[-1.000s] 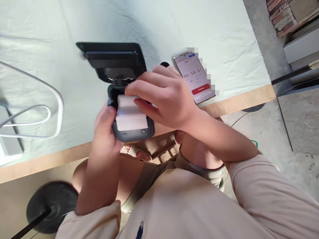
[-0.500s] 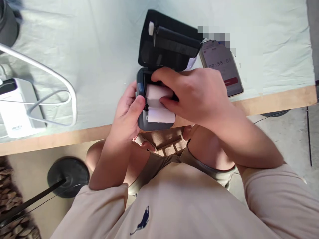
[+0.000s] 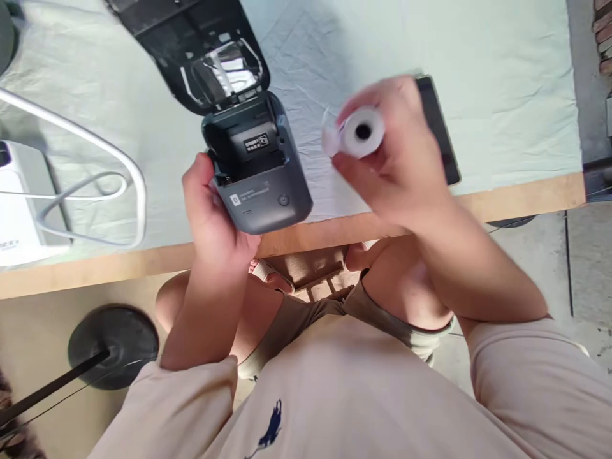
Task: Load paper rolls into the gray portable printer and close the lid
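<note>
Printer (image 3: 268, 217) w/ lid (image 3: 191, 54) up in L hand (image 3: 210, 220), paper roll (image 3: 352, 137) in R hand (image 3: 406, 153).
Hands apart: L one clamped on printer's side, over cloth (image 3: 497, 115) nr table edge (image 3: 329, 233); R one wrapped round roll, a bit blurry, roll's hole facing cam, well clear of printer on its right. Label (image 3: 257, 142) shows inside printer, power btn (image 3: 284, 200) on front. Phone (image 3: 440, 124) lies just past R hand, partly hidden by it. White cable (image 3: 142, 204) loops at far L, nr white box (image 3: 29, 217).
</note>
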The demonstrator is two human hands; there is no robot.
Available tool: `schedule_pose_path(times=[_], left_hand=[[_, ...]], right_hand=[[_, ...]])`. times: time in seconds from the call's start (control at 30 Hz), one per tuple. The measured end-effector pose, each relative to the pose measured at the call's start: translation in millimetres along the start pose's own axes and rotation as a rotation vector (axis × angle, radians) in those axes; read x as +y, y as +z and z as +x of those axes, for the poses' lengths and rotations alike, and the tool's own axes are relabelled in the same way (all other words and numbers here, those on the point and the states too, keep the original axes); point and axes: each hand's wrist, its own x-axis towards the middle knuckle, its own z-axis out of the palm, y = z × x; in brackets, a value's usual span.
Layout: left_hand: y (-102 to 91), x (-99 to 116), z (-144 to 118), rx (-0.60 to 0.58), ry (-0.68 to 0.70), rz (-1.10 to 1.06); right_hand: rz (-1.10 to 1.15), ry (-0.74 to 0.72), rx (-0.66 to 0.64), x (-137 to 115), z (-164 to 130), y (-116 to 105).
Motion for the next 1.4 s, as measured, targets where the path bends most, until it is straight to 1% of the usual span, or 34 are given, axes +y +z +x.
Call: schedule_pose_path(times=[0.07, 0.1, 0.17, 0.2, 0.23, 0.27, 0.3, 0.37, 0.4, 0.43, 0.47, 0.5, 0.57, 0.6, 0.67, 0.7, 0.77, 0.87, 0.93, 1.0, 1.1, 1.13, 1.17, 1.23, 1.3, 1.33, 1.37, 1.4], left_hand=[[1.2, -1.0, 0.8, -0.018, 0.028, -0.010], [1.8, -1.2, 1.1, -0.026, 0.038, -0.014], [3.0, -0.7, 1.3, -0.031, 0.045, -0.008], [3.3, 0.0, 1.3, -0.027, 0.043, 0.006], [3.2, 0.8, 1.2, -0.023, 0.031, 0.025], [2.8, 1.6, 1.1, -0.012, 0.025, 0.045], [1.9, 2.3, 1.2, -0.006, 0.019, 0.065], [-0.4, 3.1, 1.5, -0.013, 0.003, 0.091], [-1.5, 3.2, 1.8, -0.021, 0.004, 0.090], [-2.3, 3.2, 2.0, -0.038, 0.001, 0.086], [-2.6, 3.2, 2.1, -0.053, 0.003, 0.082], [-2.4, 3.2, 2.2, -0.070, 0.002, 0.083], [-0.7, 3.4, 1.9, -0.093, 0.008, 0.104], [0.5, 3.7, 1.6, -0.100, 0.012, 0.125], [2.8, 4.3, 0.7, -0.103, 0.026, 0.169], [3.6, 4.6, 0.1, -0.105, 0.030, 0.187], [4.4, 4.9, -1.0, -0.107, 0.024, 0.202], [3.9, 4.0, -2.4, -0.091, 0.003, 0.164], [3.2, 2.6, -2.8, -0.064, 0.021, 0.125], [2.4, 0.8, -2.7, -0.035, 0.031, 0.117], [1.3, -1.8, -2.5, -0.011, 0.007, 0.120], [1.0, -2.7, -2.6, -0.012, 0.001, 0.119], [0.8, -3.6, -3.0, -0.018, 0.004, 0.110], [0.8, -5.3, -4.3, -0.041, 0.018, 0.106], [1.4, -6.9, -6.3, -0.065, 0.027, 0.125], [1.8, -7.7, -7.5, -0.074, 0.037, 0.131], [2.1, -8.6, -8.5, -0.083, 0.049, 0.135], [2.3, -9.4, -9.5, -0.088, 0.066, 0.135]], right_hand=[[-0.032, -0.093, -0.030, -2.5, -3.6, 7.2], [-0.063, -0.112, -0.064, -2.7, -5.2, 11.2], [-0.152, -0.076, -0.157, -1.0, -6.9, 17.1], [-0.184, -0.057, -0.188, 0.3, -7.0, 17.8], [-0.192, -0.059, -0.192, 1.3, -6.6, 16.4], [-0.176, -0.092, -0.153, 1.6, -5.7, 13.0], [-0.154, -0.119, -0.079, 1.4, -4.2, 8.1], [-0.170, -0.126, 0.152, -0.2, 0.2, -2.5], [-0.223, -0.082, 0.249, -0.9, 3.1, -6.2], [-0.296, -0.004, 0.302, -1.1, 6.4, -7.8], [-0.374, 0.096, 0.303, -1.0, 10.0, -6.9], [-0.444, 0.205, 0.260, -0.5, 13.5, -3.6], [-0.535, 0.376, 0.103, -0.1, 20.3, 7.4], [-0.563, 0.424, 0.037, -0.5, 23.2, 13.5], [-0.598, 0.438, -0.045, -3.0, 28.2, 23.8], [-0.614, 0.432, -0.057, -4.6, 30.3, 27.1], [-0.648, 0.432, -0.037, -7.2, 34.2, 29.9], [-0.677, 0.458, 0.022, -5.8, 38.7, 25.4], [-0.629, 0.423, 0.075, -1.8, 39.2, 17.9], [-0.494, 0.333, 0.163, 2.6, 37.0, 8.4], [-0.185, 0.111, 0.345, 4.7, 29.9, -4.2], [-0.092, 0.028, 0.385, 2.9, 27.1, -6.6], [-0.018, -0.042, 0.396, -0.6, 24.3, -8.0], [0.042, -0.191, 0.382, -11.8, 18.9, -7.0], [-0.013, -0.300, 0.292, -25.0, 15.0, -2.1], [-0.075, -0.316, 0.236, -30.7, 13.9, 1.3], [-0.150, -0.297, 0.173, -34.9, 13.4, 5.0], [-0.231, -0.245, 0.113, -37.1, 13.5, 8.7]])
